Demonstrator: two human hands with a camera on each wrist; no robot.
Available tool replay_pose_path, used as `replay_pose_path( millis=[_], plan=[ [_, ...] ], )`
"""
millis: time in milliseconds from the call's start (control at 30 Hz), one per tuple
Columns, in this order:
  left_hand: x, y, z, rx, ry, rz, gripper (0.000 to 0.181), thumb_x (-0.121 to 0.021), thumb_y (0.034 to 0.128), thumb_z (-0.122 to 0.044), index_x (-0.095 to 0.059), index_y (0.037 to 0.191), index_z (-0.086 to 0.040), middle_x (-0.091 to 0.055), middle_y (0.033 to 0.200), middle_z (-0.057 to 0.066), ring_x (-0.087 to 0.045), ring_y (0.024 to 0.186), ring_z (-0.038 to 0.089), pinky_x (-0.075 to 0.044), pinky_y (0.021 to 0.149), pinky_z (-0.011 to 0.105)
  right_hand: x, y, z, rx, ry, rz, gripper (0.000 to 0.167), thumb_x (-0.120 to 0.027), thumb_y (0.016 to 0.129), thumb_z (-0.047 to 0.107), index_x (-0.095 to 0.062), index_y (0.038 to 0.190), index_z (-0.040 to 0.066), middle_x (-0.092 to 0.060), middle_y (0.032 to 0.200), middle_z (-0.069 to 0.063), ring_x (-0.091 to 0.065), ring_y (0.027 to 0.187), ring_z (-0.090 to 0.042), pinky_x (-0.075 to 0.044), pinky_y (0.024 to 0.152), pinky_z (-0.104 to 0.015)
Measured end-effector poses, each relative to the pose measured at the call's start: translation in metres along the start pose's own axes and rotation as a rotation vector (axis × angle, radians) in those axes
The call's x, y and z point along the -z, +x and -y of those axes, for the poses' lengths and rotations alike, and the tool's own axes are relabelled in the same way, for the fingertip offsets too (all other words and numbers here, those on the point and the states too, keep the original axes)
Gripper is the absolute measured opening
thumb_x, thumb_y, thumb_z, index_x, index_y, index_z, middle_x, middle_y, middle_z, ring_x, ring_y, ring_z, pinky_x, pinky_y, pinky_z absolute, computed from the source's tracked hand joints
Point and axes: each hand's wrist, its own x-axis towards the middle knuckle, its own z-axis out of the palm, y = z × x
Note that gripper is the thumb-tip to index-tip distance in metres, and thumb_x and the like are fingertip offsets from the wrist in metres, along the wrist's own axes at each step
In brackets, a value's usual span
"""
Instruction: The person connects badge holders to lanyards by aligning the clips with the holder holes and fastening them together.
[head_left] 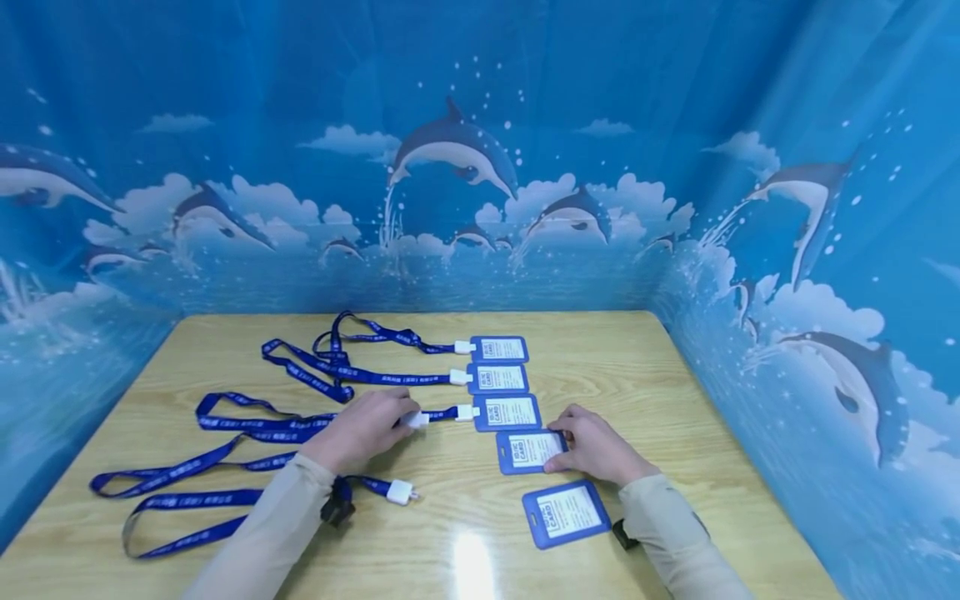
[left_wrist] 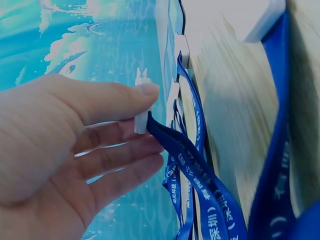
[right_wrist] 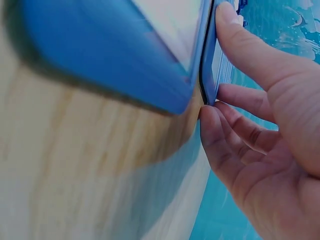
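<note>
Five lanyards (head_left: 405,378) and five ID-card holders (head_left: 507,412) occupy the bench (head_left: 405,554). The right hand (head_left: 598,447) pinches one holder (head_left: 527,452); three lie beyond it, one nearer. Left of it, the left hand (head_left: 366,427) pinches a white clip (head_left: 417,420), sleeve (head_left: 273,521) covering some lanyards.

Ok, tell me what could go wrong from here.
The left hand's grip pinches a small white clip, which could slip or miss the slot of the card holder that the right hand's grip has by its edge.

Blue lanyards lie close together, some passing under the left forearm, so one might snag.

The lowest card holder lies close to the black wrist device, which could nudge it.
</note>
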Motion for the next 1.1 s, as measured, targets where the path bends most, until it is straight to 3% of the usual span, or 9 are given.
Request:
replay_pose_path(
  millis=[167,433,700,1100],
  plan=[
    [0.004,0.002,-0.003,-0.011,0.002,-0.011,0.029,-0.078,0.0886,-0.017,-0.073,0.116,-0.011,-0.069,0.108,0.001,-0.066,0.091,0.013,-0.060,0.082,0.030,-0.001,0.002,0.004,0.003,-0.001,-0.001,0.071,-0.089,0.071,0.043,-0.068,0.129,0.008,-0.060,0.111,0.002,-0.057,0.093,-0.012,-0.055,0.088,-0.035],
    [0.010,0.006,-0.006,-0.036,-0.005,-0.021,0.036,-0.080,0.0859,-0.014,-0.072,0.121,-0.010,-0.070,0.115,0.006,-0.068,0.097,0.019,-0.061,0.086,0.035,-0.003,0.001,0.005,0.032,0.013,0.000,0.081,-0.091,0.069,0.045,-0.064,0.135,0.007,-0.058,0.106,0.003,-0.053,0.086,-0.011,-0.051,0.075,-0.029],
    [0.010,0.006,-0.006,-0.034,-0.024,-0.034,0.030,-0.082,0.0824,-0.010,-0.075,0.112,-0.013,-0.072,0.115,0.004,-0.069,0.100,0.020,-0.060,0.089,0.036,-0.003,0.000,0.002,0.023,0.045,-0.005,0.072,-0.093,0.069,0.032,-0.066,0.132,0.009,-0.056,0.103,0.006,-0.052,0.088,-0.012,-0.050,0.079,-0.029],
    [0.003,0.012,-0.016,-0.071,0.010,-0.013,0.028,-0.083,0.0818,-0.013,-0.077,0.109,-0.014,-0.072,0.108,0.001,-0.068,0.094,0.014,-0.060,0.085,0.030,-0.007,0.001,0.005,0.005,0.062,-0.020,0.072,-0.093,0.069,0.033,-0.066,0.132,0.009,-0.057,0.105,0.005,-0.052,0.089,-0.013,-0.049,0.079,-0.029]
  ],
)
